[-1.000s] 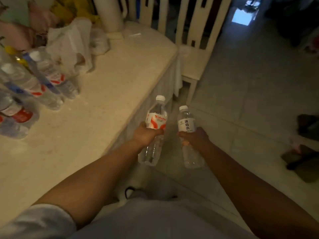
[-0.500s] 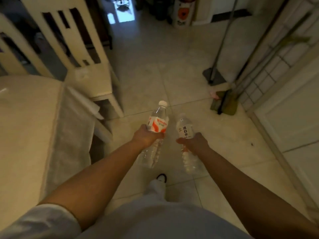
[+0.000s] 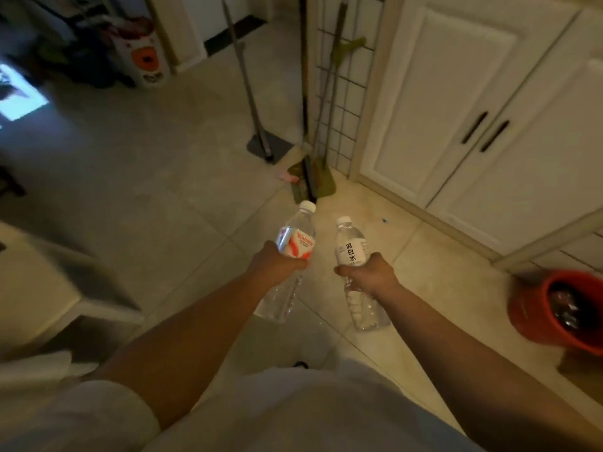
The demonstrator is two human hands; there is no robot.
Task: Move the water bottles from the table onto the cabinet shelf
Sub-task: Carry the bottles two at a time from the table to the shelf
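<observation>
left hand (image 3: 277,264): fingers wrapped round red-label bottle (image 3: 295,246), mid-frame | right hand (image 3: 372,275): wrapped round white-label bottle (image 3: 350,251) | both above floor (image 3: 163,158), caps toward cabinet doors (image 3: 456,109) upper right

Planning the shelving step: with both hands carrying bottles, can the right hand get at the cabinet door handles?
Probably not yet. The right hand grips the white-label bottle, and the door handles sit well beyond it; nothing blocks the floor between.

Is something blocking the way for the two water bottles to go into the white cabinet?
Yes. The cabinet doors look shut, and no shelf shows. The left hand grips the red-label bottle and the right hand grips the white-label bottle, so no hand is free for the handles. The floor in between looks bare.
</observation>
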